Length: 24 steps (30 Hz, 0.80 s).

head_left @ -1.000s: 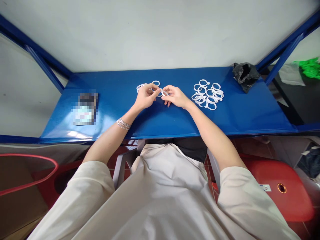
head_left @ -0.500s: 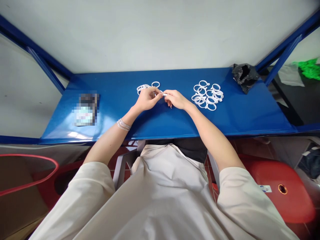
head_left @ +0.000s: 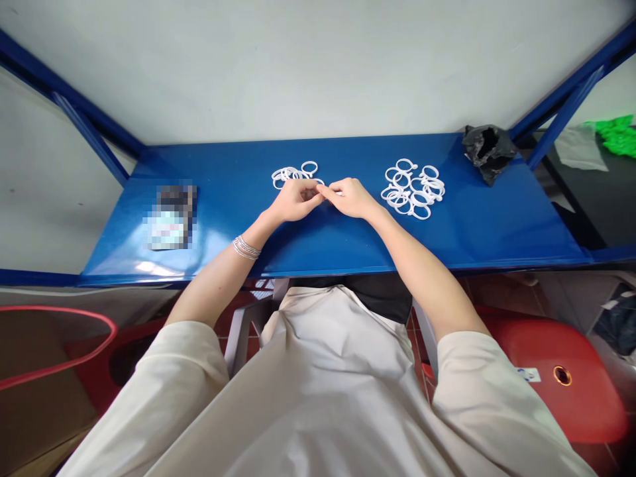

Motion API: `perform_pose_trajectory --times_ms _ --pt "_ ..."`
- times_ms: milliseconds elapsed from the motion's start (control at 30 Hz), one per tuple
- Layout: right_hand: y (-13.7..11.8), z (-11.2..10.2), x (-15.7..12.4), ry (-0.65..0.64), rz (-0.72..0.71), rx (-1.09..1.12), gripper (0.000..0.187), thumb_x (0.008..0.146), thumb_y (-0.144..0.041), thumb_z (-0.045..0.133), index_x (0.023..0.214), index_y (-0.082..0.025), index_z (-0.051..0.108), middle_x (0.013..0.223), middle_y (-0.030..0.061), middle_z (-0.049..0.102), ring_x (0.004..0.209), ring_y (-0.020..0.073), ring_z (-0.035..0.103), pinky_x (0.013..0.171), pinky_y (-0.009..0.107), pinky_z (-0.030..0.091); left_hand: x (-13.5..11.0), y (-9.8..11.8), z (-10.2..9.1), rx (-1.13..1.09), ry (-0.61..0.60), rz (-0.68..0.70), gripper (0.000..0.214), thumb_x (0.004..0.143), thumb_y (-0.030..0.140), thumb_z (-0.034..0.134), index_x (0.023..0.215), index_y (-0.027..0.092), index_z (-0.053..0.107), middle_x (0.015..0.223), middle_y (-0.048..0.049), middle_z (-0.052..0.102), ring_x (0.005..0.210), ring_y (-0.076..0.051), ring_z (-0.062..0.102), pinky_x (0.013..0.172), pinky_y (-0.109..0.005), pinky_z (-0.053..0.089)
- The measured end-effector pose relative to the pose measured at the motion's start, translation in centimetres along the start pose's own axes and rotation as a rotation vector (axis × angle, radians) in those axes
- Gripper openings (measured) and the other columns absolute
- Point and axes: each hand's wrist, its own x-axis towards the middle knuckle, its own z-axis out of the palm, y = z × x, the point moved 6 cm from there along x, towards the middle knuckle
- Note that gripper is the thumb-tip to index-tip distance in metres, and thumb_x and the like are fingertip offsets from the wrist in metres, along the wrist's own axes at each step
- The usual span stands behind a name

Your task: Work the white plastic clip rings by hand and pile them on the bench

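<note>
My left hand (head_left: 297,200) and my right hand (head_left: 350,197) meet fingertip to fingertip above the table's middle. Both are closed in a pinch around a small white plastic ring (head_left: 340,193); most of it is hidden by the fingers, and only a bit shows under my right hand. Just behind my left hand lies a small group of white rings (head_left: 309,168), partly covered by that hand. To the right of my right hand, a looser pile of white rings (head_left: 421,199), several with a small round knob, rests on the blue table (head_left: 342,245).
A crumpled black plastic bag (head_left: 489,152) stands open at the table's back right corner. At the left lies a pixelated, flat item (head_left: 171,218). Blue frame bars (head_left: 89,126) rise at both sides, with a pale wall behind. A red stool (head_left: 561,371) is at lower right.
My fingertips have come together, the right fingers now extending over to the left thumb. The white piece that showed between the hands is now mostly covered. The ring piles stay put.
</note>
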Motion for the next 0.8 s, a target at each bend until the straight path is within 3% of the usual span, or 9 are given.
perform_pose_trajectory --times_ms 200,433,667,800 --pt "-0.6 -0.4 -0.1 0.034 -0.030 -0.004 0.074 0.104 -0.070 0.065 0.052 -0.022 0.045 0.053 -0.0011 0.037 0.061 0.0135 0.034 0.061 0.035 0.022 -0.1 -0.3 0.3 -0.050 -0.030 -0.024 0.026 0.094 0.041 0.074 0.082 0.017 0.073 0.067 -0.0024 0.069 0.053 -0.011 0.053 0.052 -0.026 0.038" --pt "0.1 -1.8 0.0 0.109 -0.019 -0.072 0.071 0.110 -0.054 0.063 0.051 -0.024 0.039 0.055 -0.0036 0.031 0.061 0.0117 0.028 0.064 0.035 0.023 -0.1 0.1 0.2 -0.046 -0.036 -0.049 0.019 0.092 0.031 0.066 0.084 0.017 0.076 0.073 -0.0037 0.073 0.055 -0.011 0.060 0.054 -0.025 0.046" --pt "0.6 -3.6 -0.1 0.236 -0.046 0.110 0.077 0.105 -0.084 0.056 0.058 -0.024 0.046 0.056 -0.0009 0.043 0.058 0.0139 0.044 0.062 0.035 0.034 -0.2 0.3 0.2 0.054 -0.051 -0.012 0.018 0.091 0.026 0.064 0.085 0.017 0.079 0.068 -0.0033 0.072 0.052 -0.011 0.057 0.051 -0.024 0.041" --pt "1.5 -3.8 0.1 0.308 0.037 0.351 0.074 0.099 -0.092 0.056 0.067 -0.026 0.047 0.056 -0.0032 0.039 0.050 0.0128 0.039 0.050 0.031 0.031 -0.2 0.5 0.2 0.076 -0.040 -0.005 0.019 0.091 0.025 0.064 0.085 0.017 0.079 0.068 -0.0037 0.073 0.052 -0.012 0.058 0.051 -0.025 0.041"
